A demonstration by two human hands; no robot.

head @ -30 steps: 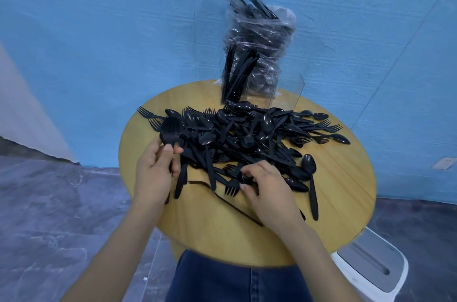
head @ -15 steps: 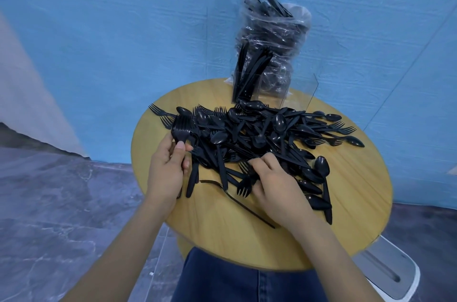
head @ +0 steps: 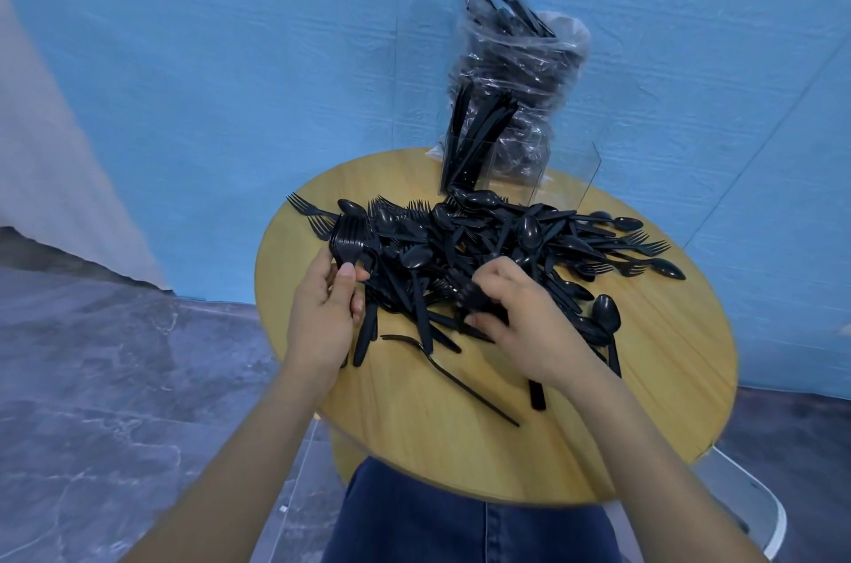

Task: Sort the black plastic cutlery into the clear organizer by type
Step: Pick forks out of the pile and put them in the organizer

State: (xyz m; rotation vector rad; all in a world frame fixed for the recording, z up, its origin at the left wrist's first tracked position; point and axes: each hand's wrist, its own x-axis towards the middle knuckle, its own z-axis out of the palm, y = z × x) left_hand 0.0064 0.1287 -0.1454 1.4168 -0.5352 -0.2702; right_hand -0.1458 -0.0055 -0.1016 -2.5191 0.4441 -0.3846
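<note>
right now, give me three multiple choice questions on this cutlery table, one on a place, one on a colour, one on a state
1. Where does the clear organizer stand?
A. at the table's far edge, by the blue wall
B. on the floor
C. in the person's lap

2. What colour is the round table?
A. white
B. light wood yellow
C. red

3. What is the left hand doing?
A. resting flat on the table
B. hanging off the table's edge
C. holding a stack of forks

Answers: 1 A, it stands beyond the cutlery pile, against the wall. 2 B, yellowish wood grain shows around the pile. 3 C, fork heads stick up above its thumb, while the right hand grips a fork at the pile.
</note>
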